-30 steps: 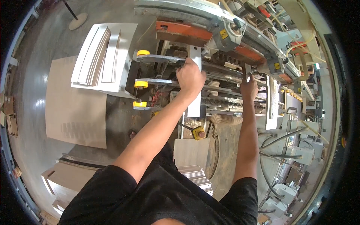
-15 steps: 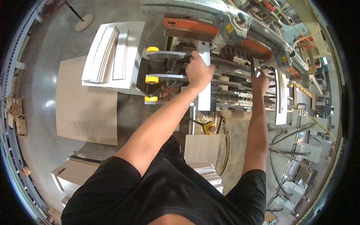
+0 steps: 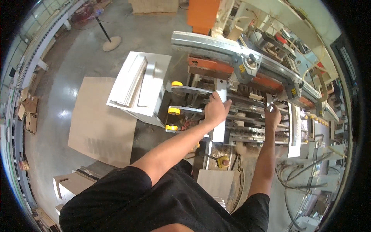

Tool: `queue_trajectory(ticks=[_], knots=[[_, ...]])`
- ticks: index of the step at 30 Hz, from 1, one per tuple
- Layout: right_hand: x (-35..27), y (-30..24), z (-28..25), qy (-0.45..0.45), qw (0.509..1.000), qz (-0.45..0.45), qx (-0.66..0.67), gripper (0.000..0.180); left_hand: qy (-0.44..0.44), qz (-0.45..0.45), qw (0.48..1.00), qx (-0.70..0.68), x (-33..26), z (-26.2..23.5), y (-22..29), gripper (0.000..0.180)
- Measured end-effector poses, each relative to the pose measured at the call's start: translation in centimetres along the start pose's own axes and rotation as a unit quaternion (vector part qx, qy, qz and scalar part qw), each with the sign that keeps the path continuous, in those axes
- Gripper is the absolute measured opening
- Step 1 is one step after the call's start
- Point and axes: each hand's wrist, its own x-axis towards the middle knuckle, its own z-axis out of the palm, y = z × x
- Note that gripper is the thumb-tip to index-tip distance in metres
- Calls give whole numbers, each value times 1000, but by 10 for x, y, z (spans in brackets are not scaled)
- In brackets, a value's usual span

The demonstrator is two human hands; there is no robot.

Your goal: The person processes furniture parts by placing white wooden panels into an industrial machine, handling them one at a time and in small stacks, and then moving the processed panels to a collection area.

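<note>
The machine bed (image 3: 247, 127) of grey metal rails carries an upright white panel (image 3: 220, 112) near its middle and a second white panel (image 3: 294, 129) toward its right edge, while a white surface (image 3: 160, 73) at its left edge bears stacked white boards (image 3: 129, 81).

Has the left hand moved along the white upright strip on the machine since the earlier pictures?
No. The left hand stays on the white upright strip, level with the middle yellow roller; only the camera shifted.
</note>
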Motion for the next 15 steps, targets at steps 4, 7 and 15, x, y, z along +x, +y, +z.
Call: queue_trajectory(ticks=[4, 7, 15], knots=[[9, 16, 4, 13, 1000, 11, 13, 40, 7, -18, 1000, -24, -5, 5, 2, 44], [6, 24, 14, 34, 999, -39, -3, 31, 16, -30, 999, -22, -4, 6, -2, 38], [2, 25, 15, 53, 997, -43, 48, 31, 24, -26, 999, -18, -12, -5, 0, 34]])
